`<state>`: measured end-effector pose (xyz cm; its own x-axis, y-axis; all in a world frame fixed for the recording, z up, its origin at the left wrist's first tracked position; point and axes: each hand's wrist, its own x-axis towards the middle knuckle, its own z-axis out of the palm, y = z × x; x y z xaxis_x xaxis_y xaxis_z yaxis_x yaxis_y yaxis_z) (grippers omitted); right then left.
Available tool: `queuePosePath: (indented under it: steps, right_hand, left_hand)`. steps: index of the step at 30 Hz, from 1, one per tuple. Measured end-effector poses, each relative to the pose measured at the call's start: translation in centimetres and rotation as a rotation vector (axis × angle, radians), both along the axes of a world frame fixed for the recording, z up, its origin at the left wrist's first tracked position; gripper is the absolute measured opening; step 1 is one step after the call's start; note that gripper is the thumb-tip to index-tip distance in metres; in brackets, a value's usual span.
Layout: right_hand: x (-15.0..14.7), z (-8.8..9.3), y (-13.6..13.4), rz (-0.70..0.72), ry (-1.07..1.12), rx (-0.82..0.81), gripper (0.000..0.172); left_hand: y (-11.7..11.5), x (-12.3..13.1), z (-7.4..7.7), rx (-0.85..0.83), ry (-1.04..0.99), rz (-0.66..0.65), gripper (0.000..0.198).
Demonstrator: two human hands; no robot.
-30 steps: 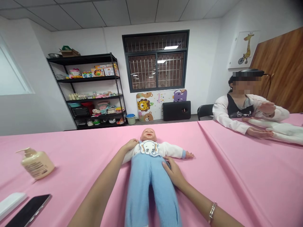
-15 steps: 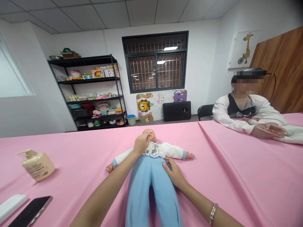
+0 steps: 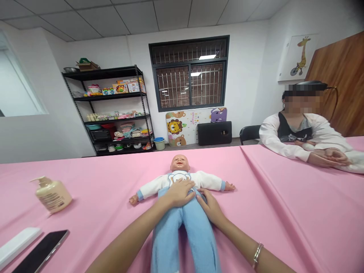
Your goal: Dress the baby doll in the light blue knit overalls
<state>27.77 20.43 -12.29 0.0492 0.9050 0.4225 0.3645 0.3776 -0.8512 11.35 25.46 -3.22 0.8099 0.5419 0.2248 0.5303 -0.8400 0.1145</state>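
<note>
Doll [image 3: 186, 213] face-up, axis fore-aft, head twd window [image 3: 175, 85].

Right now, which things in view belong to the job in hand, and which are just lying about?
In hand:
- baby doll, face up
- left hand, on its belly
- right hand, at its hip

Apparently just lying about, untouched:
- pump bottle
- dark phone
- long white object

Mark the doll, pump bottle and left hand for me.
Doll [image 3: 195, 220]: head view, on its upper leg.
Pump bottle [image 3: 54, 196]: head view, on its body.
Left hand [image 3: 179, 192]: head view, on its back.
</note>
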Motion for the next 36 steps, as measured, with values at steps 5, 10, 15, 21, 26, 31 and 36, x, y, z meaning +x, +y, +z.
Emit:
queuePosePath:
  steps: [5,10,15,21,26,31,36]
  right_hand:
    - [0.2,-0.6,-0.1,0.009,-0.027,0.001,0.041]
    - [0.3,1.0,2.0,-0.106,-0.151,0.149,0.033]
    - [-0.5,3.3,7.5,-0.101,-0.294,0.204,0.029]
    - [-0.6,1.6,11.4,-0.049,-0.245,-0.064,0.033]
    - [0.2,2.0,11.6,-0.016,-0.264,-0.129,0.030]
    - [-0.2,3.3,11.3,-0.139,-0.318,-0.193,0.020]
    - [-1.4,3.5,10.9,-0.403,-0.555,-0.209,0.021]
  left_hand:
    - [-1.7,-0.5,-0.7,-0.036,-0.091,0.047,0.040]
    - [-2.7,-0.7,-0.8,-0.061,-0.173,0.068,0.037]
    - [-2.6,-1.0,-0.9,-0.100,-0.259,0.057,0.030]
    - [0.7,-3.4,-2.8,-0.105,-0.462,0.240,0.030]
    - [3.9,-7.4,-5.0,-0.030,-0.540,0.444,0.034]
    - [4.8,-8.2,-6.2,0.098,-0.550,0.512,0.031]
    - [4.8,-7.8,-6.3,0.109,-0.553,0.508,0.030]
